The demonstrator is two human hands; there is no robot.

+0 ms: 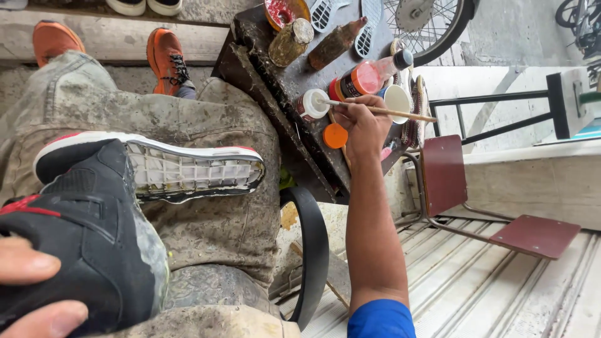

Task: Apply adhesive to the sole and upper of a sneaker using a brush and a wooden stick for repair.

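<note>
Sneaker [81, 231], black with a white sole turned toward the worktop [275, 81], lies across our lap. Our left hand [31, 288] is clenched on its upper, fingers wrapped over the black material. Our right hand [363, 128] grasps a thin wooden brush [388, 112], its tip resting in a small open jar [311, 104] on the dark worktop. An orange lid [335, 136] lies just beside the jar. A white cup [397, 100] stands near our right hand.
</note>
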